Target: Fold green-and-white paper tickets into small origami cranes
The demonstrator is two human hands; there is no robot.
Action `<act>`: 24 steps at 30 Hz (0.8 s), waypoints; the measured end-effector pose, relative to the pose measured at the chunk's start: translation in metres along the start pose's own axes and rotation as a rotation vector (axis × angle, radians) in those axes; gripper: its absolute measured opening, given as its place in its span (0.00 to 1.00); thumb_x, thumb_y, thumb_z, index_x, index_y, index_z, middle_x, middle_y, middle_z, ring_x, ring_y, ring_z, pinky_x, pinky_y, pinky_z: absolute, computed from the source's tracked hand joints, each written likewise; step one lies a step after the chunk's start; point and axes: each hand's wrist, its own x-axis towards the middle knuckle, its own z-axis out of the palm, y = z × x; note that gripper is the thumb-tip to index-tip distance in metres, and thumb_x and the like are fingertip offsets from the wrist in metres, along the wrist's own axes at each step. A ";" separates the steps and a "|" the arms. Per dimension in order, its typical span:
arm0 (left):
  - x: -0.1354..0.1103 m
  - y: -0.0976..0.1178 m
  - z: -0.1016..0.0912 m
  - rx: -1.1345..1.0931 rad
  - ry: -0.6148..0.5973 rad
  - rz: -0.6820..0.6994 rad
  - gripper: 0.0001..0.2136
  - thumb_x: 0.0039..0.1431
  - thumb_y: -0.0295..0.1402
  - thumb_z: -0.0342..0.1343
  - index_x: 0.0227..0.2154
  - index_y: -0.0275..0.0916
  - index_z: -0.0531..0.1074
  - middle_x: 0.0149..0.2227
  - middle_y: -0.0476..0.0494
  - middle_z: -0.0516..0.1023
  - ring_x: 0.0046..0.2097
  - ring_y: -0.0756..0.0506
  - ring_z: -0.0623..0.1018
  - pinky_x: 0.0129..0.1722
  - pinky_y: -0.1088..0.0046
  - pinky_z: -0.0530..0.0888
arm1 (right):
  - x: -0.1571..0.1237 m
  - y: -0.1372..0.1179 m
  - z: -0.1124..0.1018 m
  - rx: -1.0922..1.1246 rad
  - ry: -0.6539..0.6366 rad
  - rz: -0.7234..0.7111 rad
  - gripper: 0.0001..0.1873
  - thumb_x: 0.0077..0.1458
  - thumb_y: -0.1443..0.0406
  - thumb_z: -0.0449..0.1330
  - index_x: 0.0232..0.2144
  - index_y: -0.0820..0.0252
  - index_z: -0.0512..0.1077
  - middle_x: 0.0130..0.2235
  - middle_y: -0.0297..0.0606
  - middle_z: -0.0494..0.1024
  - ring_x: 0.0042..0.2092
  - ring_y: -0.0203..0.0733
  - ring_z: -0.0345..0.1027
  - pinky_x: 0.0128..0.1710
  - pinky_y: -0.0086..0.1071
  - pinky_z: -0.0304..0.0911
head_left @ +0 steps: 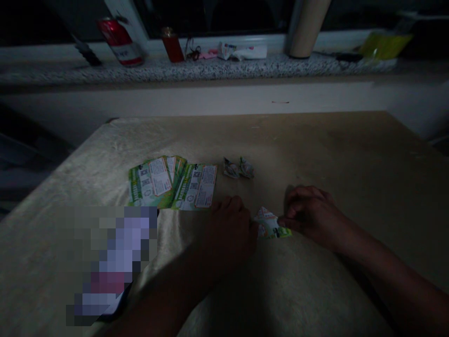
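A small folded green and white paper [269, 223] lies on the cloth-covered table [315, 150] between my hands. My left hand [229, 229] is curled, its fingers pressing the paper's left edge. My right hand [312, 213] pinches the paper's right end with closed fingers. Two small folded paper pieces [238, 167] sit just beyond my hands. A fanned stack of green printed leaflets [171, 182] lies to the left of them.
A blurred-out flat object [112, 262] rests at the near left. Behind the table runs a speckled stone sill [196, 70] with a red can [121, 42], a red lighter [172, 46], a wrapper [242, 50] and a tall cylinder [308, 28]. The room is dim.
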 end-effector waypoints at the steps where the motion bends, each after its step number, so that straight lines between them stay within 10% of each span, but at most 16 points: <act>1: 0.001 0.001 0.000 0.007 0.007 -0.002 0.13 0.66 0.39 0.55 0.32 0.37 0.78 0.42 0.37 0.75 0.47 0.36 0.74 0.48 0.54 0.69 | 0.000 0.000 0.001 -0.003 0.004 -0.004 0.10 0.53 0.60 0.72 0.23 0.53 0.79 0.40 0.37 0.79 0.48 0.53 0.72 0.51 0.53 0.58; 7: 0.008 0.010 0.001 0.080 0.038 -0.034 0.21 0.62 0.52 0.56 0.32 0.36 0.80 0.38 0.36 0.76 0.46 0.33 0.75 0.49 0.50 0.69 | 0.000 0.002 0.001 0.008 -0.002 -0.017 0.09 0.52 0.60 0.72 0.23 0.52 0.79 0.40 0.36 0.79 0.48 0.53 0.72 0.52 0.54 0.58; 24: 0.004 -0.024 -0.015 -0.121 -0.099 -0.086 0.07 0.57 0.37 0.62 0.30 0.38 0.78 0.35 0.42 0.77 0.42 0.37 0.78 0.47 0.52 0.70 | 0.002 0.015 -0.003 0.027 -0.020 -0.096 0.10 0.53 0.60 0.72 0.23 0.53 0.78 0.38 0.36 0.79 0.43 0.49 0.73 0.47 0.46 0.62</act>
